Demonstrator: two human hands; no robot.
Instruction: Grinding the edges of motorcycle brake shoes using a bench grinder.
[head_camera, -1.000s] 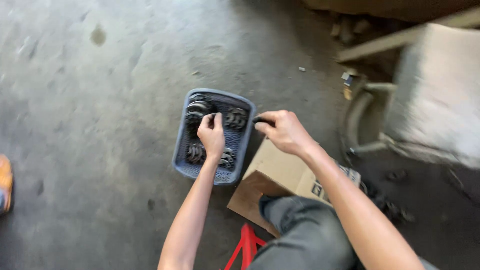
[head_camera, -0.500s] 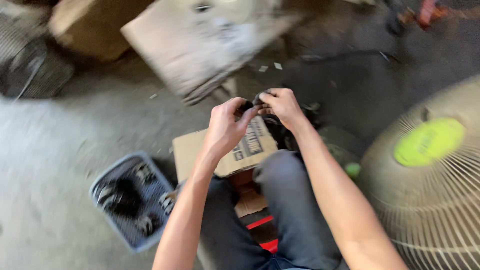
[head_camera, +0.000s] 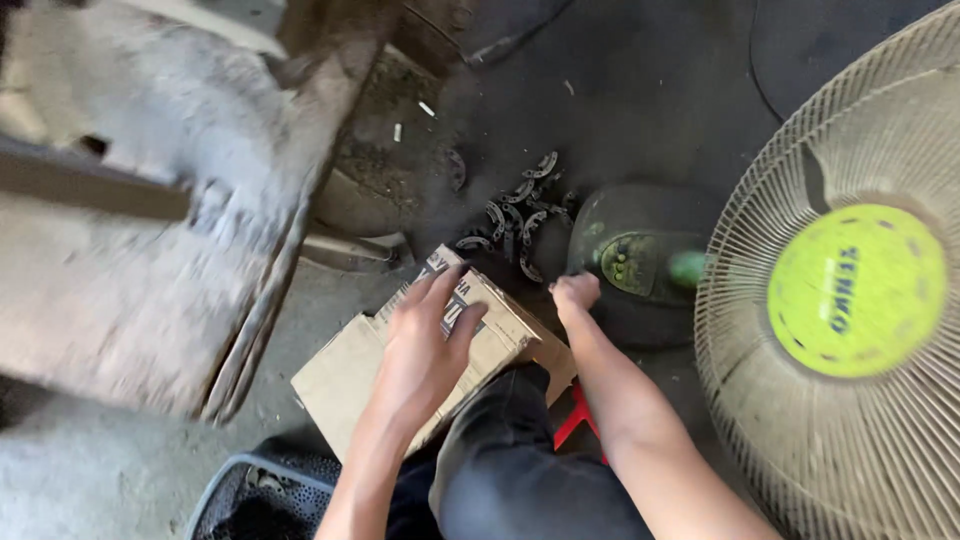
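The right hand (head_camera: 575, 293), fisted with contents hidden, sits just short of the curved metal pieces (head_camera: 520, 215); the left hand (head_camera: 425, 350) lies spread flat on the cardboard box (head_camera: 350, 375), farther from them

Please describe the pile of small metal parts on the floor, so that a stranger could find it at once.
Start at the big floor fan on the right, then go to its dark base. Just left of it, beyond the right hand, lies the pile of curved metal parts, dark, crescent-shaped and loose, unlike the flat cardboard box.

The single head-worn view looks steeply down, close over the cardboard box (head_camera: 420, 350) and floor.
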